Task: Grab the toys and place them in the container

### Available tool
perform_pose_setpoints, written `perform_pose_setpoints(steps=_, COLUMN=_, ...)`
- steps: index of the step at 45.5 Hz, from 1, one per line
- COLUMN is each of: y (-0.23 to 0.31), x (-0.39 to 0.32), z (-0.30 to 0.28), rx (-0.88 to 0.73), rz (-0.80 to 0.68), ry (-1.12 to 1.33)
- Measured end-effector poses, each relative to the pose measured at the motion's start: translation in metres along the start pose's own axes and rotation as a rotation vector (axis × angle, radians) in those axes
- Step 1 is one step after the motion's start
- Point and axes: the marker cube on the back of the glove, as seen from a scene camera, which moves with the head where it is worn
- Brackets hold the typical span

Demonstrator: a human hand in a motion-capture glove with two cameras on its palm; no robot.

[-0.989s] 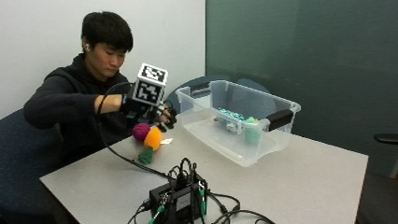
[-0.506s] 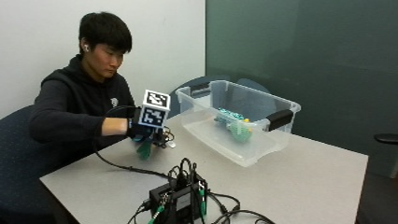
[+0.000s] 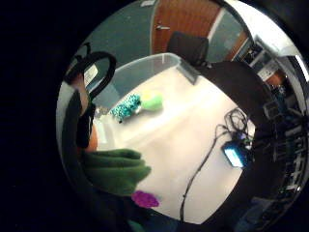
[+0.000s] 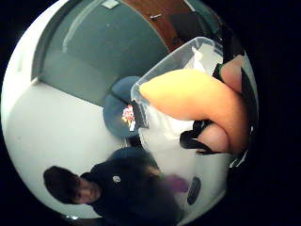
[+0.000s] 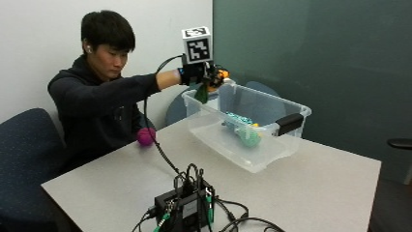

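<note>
Pale counter [image 5: 309,179] carried a clear rectangular plastic container [image 5: 257,154] with black clip handles, holding a teal spotted plush [image 5: 237,120] and a pale green toy [image 5: 250,138]. Gloved right hand [image 5: 203,75], fingers curled, gripped an orange carrot plush [image 5: 221,75] with green leaves above the container's rim. A round magenta ball [image 5: 146,137] lay on the counter.

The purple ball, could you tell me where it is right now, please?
In the outside view the purple ball rests on the table at its edge near the person, apart from the clear container and below the raised right hand.
</note>
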Motion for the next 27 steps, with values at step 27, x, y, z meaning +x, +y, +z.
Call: perform_pose_setpoints(steps=27, y=0.202, x=0.051, z=0.034, rx=-0.569, rz=-0.281, ry=-0.305)
